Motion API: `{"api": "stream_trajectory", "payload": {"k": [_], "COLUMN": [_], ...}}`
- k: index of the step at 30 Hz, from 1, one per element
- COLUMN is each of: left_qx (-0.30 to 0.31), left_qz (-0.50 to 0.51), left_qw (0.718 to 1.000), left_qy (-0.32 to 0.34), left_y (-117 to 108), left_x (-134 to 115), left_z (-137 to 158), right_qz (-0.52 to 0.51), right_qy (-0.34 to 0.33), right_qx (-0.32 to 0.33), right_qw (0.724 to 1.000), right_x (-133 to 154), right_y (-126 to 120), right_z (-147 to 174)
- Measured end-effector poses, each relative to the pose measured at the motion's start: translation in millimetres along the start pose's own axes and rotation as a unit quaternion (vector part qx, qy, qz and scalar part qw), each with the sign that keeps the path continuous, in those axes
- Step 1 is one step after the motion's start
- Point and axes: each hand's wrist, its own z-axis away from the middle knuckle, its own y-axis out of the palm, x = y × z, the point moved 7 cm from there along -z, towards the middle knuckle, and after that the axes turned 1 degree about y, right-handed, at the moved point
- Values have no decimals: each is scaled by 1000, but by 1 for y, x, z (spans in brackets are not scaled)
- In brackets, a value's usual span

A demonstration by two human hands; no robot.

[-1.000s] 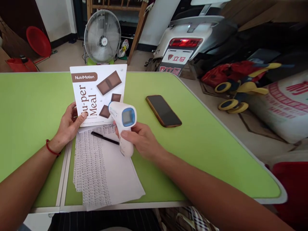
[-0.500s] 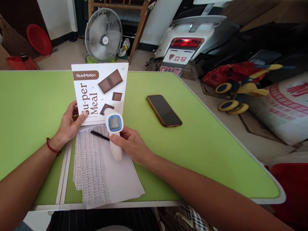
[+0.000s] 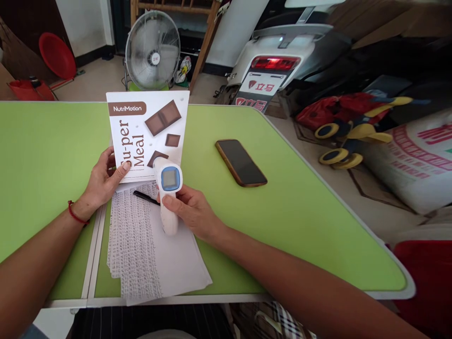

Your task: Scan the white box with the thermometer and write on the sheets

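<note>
My left hand (image 3: 106, 176) grips the lower left edge of a white NutriMotion box (image 3: 158, 150) printed with chocolate pieces, thumb across its front. The box is tilted up toward me above the table. In my right hand (image 3: 196, 212) is a white infrared thermometer (image 3: 169, 214) with a blue-framed screen, its fingers closed around the handle. The thermometer's top end overlaps the box's lower right corner in view; whether they touch I cannot tell. Beneath lie sheets of handwritten paper (image 3: 176, 268) and a black pen (image 3: 145, 197), partly hidden behind the thermometer and hand.
A phone (image 3: 241, 162) in a brown case lies right of my hands on the green table (image 3: 300, 226). Beyond the table stand a fan (image 3: 152, 49) and a white scooter (image 3: 275, 61). A yellow-and-blue toy tricycle (image 3: 353, 136) and a white sack (image 3: 420, 160) are at right.
The thermometer's head has turned slightly and shifted a little to the right. The box stays in my left hand, almost unmoved.
</note>
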Motion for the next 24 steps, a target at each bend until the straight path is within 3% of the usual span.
{"api": "stream_trajectory", "payload": {"k": [19,22,24], "left_qx": [3,0,5], "left_qz": [-16,-8,1], "left_qw": [1000,1000,1000], "left_qy": [-2,-6,-10], "left_y": [0,-1,0], "left_x": [0,2,4], "left_z": [0,1,2], "right_qz": [-6,41,128], "right_qy": [2,-33,-78], "right_qx": [1,-9,-18], "right_qw": [1000,999,989], "right_x": [2,15,32], "right_y": [0,-9,-22], "right_z": [0,1,2]}}
